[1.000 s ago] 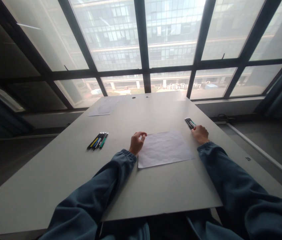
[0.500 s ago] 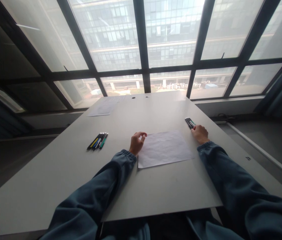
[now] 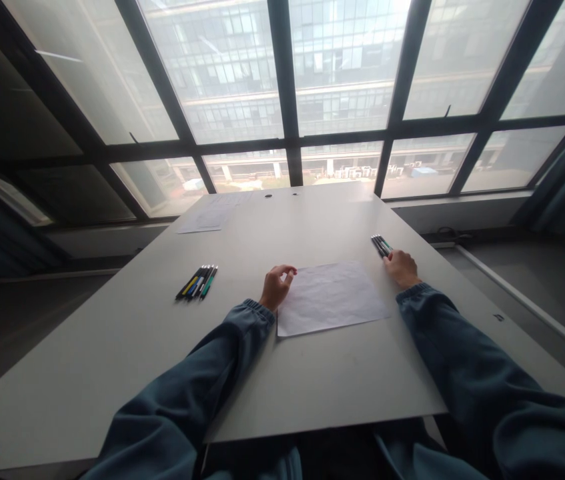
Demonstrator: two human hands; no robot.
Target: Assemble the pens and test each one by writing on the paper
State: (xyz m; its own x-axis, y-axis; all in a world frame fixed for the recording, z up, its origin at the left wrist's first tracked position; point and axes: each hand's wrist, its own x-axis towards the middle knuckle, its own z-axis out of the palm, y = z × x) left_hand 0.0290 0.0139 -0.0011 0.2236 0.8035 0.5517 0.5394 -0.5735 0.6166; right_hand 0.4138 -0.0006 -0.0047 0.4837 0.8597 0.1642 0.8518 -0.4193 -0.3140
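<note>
A white sheet of paper (image 3: 335, 300) lies on the white table in front of me. My left hand (image 3: 276, 288) rests at its upper left corner, with the fingers curled and thumb and forefinger brought together; nothing shows between them. To the right of the sheet, my right hand (image 3: 401, 268) has its fingers closed at the near end of a small row of pens (image 3: 381, 245). Their far ends stick out beyond the fingertips, while their near ends are hidden by the hand. Farther left lies a second group of pens (image 3: 197, 283), side by side, some with yellow, blue and green parts.
More printed sheets (image 3: 203, 219) lie at the table's far left. A small dark round spot (image 3: 268, 196) shows near the far edge. Large windows (image 3: 289, 87) rise behind the table (image 3: 322, 380). A small dark mark (image 3: 498, 318) is near the right edge.
Hardly anything differs: the whole view has shifted very slightly. Both hands, the sheet and the pens keep their places.
</note>
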